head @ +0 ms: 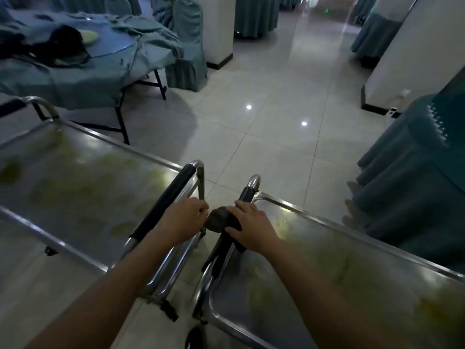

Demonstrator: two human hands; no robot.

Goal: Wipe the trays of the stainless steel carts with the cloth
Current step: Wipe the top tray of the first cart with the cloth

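Two stainless steel carts stand side by side in front of me. The left cart's top tray point(83, 172) and the right cart's top tray point(352, 268) both carry greenish-yellow smears. My left hand point(185, 217) grips the upright steel post of the left cart's handle frame, below its black-padded bar point(166, 197). My right hand point(247, 225) grips a dark bunched cloth point(218, 220) against the black-padded handle point(227, 250) of the right cart. Part of the cloth hangs down behind the handle.
A round table point(63, 79) with blue-green cloth and a dark bag stands at the back left. Draped tables point(415, 185) line the right side. White pillars point(219, 26) flank a tiled aisle point(264, 109) ahead. A narrow gap separates the two carts.
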